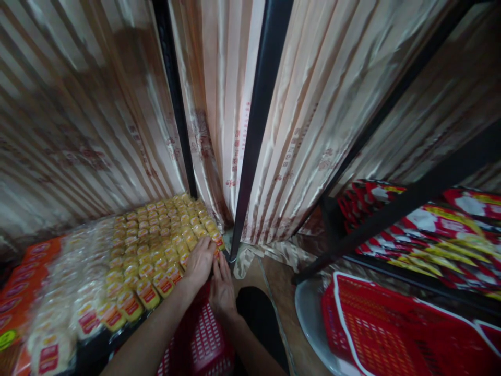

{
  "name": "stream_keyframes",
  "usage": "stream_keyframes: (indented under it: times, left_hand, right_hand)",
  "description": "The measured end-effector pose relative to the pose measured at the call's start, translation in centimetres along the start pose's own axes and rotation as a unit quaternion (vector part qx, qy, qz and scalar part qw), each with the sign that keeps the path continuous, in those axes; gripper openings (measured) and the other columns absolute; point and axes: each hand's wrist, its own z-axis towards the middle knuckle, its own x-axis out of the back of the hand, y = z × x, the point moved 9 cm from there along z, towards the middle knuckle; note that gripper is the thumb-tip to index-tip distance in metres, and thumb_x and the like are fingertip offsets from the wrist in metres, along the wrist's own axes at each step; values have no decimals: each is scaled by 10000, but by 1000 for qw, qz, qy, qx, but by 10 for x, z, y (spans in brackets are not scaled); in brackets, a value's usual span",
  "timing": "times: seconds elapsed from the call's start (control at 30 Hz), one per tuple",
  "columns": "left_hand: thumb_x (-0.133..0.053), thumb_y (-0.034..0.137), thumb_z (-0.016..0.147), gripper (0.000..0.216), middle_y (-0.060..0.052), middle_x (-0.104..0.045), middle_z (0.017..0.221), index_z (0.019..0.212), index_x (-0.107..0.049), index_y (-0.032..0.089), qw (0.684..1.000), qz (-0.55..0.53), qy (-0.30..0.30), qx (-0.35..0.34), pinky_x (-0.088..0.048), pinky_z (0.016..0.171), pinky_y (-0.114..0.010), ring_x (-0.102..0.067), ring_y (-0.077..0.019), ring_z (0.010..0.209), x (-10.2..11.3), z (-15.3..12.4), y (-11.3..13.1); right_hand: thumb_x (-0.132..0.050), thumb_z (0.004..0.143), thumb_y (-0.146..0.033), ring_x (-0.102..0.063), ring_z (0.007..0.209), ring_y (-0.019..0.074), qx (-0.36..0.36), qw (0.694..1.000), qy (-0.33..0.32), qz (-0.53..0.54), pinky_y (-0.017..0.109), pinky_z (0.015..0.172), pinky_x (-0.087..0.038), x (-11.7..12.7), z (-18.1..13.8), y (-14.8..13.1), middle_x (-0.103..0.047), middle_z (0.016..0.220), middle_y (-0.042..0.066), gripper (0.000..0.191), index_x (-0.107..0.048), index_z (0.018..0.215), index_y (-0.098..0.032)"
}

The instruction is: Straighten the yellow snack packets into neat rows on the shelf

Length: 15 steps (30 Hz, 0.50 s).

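Observation:
Rows of small yellow cakes in clear wrappers (pixel 156 256), with red and orange labels, lie packed together on a low shelf at the left. Both my hands meet at their right front corner. My left hand (pixel 200 259) rests on top with bent fingers closed over a wrapped cake (pixel 216 253) at the row's end. Against the front of that same cake, my right hand (pixel 222 287) presses with fingers together and stretched upward. Most of the cake is hidden by the fingers. Beneath my forearms stands a red plastic basket (pixel 207 331).
White wrapped cakes (pixel 84 271) and an orange box (pixel 29 282) lie further left. Black metal posts (pixel 254 120) rise before a pleated curtain (pixel 309 130). Red and yellow snack bags (pixel 426 230) fill the right shelf. Below it, another red basket (pixel 391 318) sits by a grey basin (pixel 307 313).

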Motion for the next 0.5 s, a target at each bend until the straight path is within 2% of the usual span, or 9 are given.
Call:
stream_keyframes:
  times: [0.17,0.27,0.33,0.4,0.5]
  left_hand:
    - [-353,131,850,311,-89,-543,1097,1099,-536,174,999,-33,40,-6,-448,909,-351,-503,-196,1042,10,-15,4]
    - [-349,149,854,302,-79,-579,1046,1054,-572,190,996,-67,51,-13,-471,900,-352,-543,-190,1004,5,-38,7]
    - [-354,138,842,311,-70,-600,1020,1036,-589,200,994,-96,52,-10,-482,897,-333,-568,-177,980,-5,-60,8]
    - [-345,136,837,338,-74,-606,1033,1067,-584,200,991,-126,50,12,-495,882,-308,-585,-166,968,-18,-84,4]
    - [-316,146,851,369,-103,-583,1111,1131,-555,171,982,-169,38,80,-483,912,-297,-576,-163,1023,-41,-124,-10]
  right_hand:
    - [-346,811,-47,-163,1390,276,5,1000,9,5,495,1054,-344,5,1,-3,-154,1520,129,683,-151,1454,-166]
    - [-373,849,-111,-224,1369,282,17,999,36,20,509,1046,-347,14,-3,-9,-248,1477,162,605,-223,1433,-155]
    - [-384,874,-160,-337,1311,263,9,998,41,41,484,1027,-378,16,-12,-12,-370,1396,165,508,-334,1380,-157]
    - [-387,889,-186,-444,1216,230,-17,998,8,53,445,999,-415,10,-26,-12,-485,1280,146,420,-430,1306,-171]
    - [-415,882,-194,-501,1138,214,-48,993,-93,55,419,974,-433,-15,-55,-16,-551,1194,111,360,-502,1232,-198]
